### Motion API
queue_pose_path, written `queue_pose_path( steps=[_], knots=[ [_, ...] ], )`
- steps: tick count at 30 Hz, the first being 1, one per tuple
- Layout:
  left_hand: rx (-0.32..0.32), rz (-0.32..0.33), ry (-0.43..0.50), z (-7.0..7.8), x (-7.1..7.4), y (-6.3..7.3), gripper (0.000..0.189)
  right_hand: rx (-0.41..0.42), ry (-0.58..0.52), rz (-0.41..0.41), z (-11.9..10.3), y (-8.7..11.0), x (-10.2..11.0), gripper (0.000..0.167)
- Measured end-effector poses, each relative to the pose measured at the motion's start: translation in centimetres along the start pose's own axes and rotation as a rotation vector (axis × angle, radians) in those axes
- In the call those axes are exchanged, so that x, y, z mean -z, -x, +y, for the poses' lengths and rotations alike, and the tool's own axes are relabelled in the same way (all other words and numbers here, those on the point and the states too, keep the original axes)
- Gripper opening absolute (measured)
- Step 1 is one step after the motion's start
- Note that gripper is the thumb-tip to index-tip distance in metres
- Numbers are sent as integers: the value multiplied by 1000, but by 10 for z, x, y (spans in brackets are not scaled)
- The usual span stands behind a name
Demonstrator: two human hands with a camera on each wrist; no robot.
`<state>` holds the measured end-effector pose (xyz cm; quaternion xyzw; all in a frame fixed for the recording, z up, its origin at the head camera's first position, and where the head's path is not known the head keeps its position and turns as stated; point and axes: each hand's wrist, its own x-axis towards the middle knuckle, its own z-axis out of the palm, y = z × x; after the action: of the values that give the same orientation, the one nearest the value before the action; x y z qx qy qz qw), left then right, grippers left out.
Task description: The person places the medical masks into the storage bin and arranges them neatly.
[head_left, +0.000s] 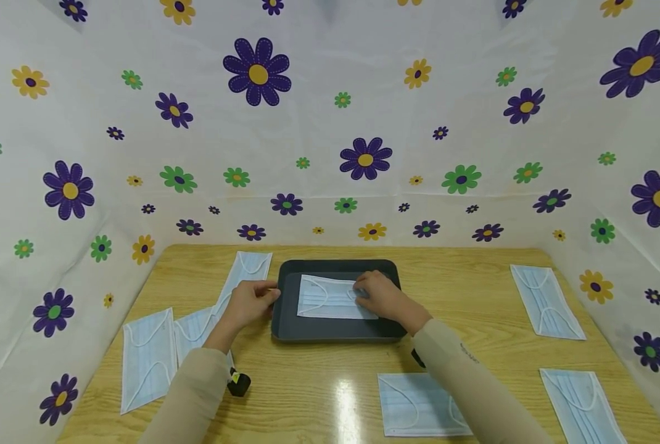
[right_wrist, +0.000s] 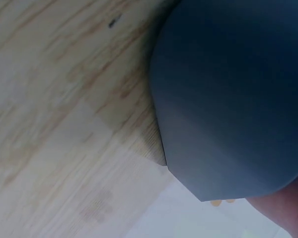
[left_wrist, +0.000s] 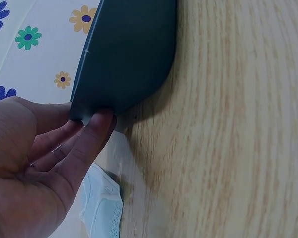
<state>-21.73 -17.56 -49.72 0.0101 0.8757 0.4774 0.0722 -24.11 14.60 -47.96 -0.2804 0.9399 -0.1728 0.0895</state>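
A dark grey rectangular tray (head_left: 285,320) sits mid-table, with a pale blue disposable face mask (head_left: 324,299) lying flat inside it, ear loops upward. My left hand (head_left: 252,302) is at the tray's left side; in the left wrist view the thumb and fingers of this hand (left_wrist: 54,158) pinch the rim. Over the mask's right end, my right hand (head_left: 382,295) has curled fingers pinching it near the ear loop. The fingertips are partly hidden there. In the right wrist view the tray's wall (right_wrist: 228,109) covers most of this hand (right_wrist: 283,203).
Left of the tray lie several face masks, one nearest the left edge (head_left: 148,361) and one farther back (head_left: 247,268). On the right are a back mask (head_left: 546,302), a front mask (head_left: 582,404) and one partly under the right forearm (head_left: 419,404). A flowered white sheet (head_left: 319,123) surrounds the wooden table.
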Motion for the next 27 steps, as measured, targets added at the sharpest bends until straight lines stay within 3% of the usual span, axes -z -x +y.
queue_pose_path(
  steps=[18, 27],
  knots=[
    [8, 4, -16, 3, 1, 0, 35, -1, 13, -18, 0, -4, 2, 31],
    [-1, 12, -50, 1, 0, 0, 36, -13, -72, 63, 2, 4, 14, 36]
  ],
)
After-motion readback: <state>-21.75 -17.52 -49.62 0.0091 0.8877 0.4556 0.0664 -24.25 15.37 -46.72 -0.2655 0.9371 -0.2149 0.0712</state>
